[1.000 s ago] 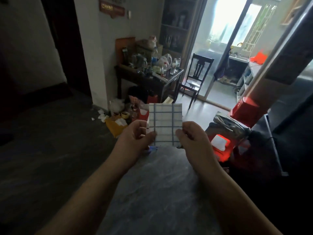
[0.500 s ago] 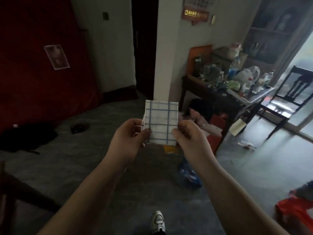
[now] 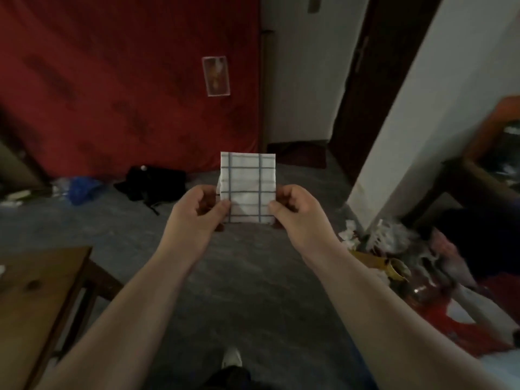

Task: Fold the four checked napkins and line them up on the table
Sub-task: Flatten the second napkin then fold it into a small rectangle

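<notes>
folded checked napkin (image 3: 247, 184) is held upright in the air above the floor; left hand (image 3: 197, 213) and right hand (image 3: 298, 213) each pinch a lower side edge, grip narrow; cloth judged light, soft, limp; hold both edges so the folds stay; wooden desk (image 3: 42, 291) at lower left.

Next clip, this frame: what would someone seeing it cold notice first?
The folded checked napkin at the centre, white with blue lines, is held upright in mid-air above the grey floor. The left hand pinches its lower left edge and the right hand its lower right edge. Behind it a big red surface fills the upper left, and the corner of a wooden table shows at the lower left.
</notes>
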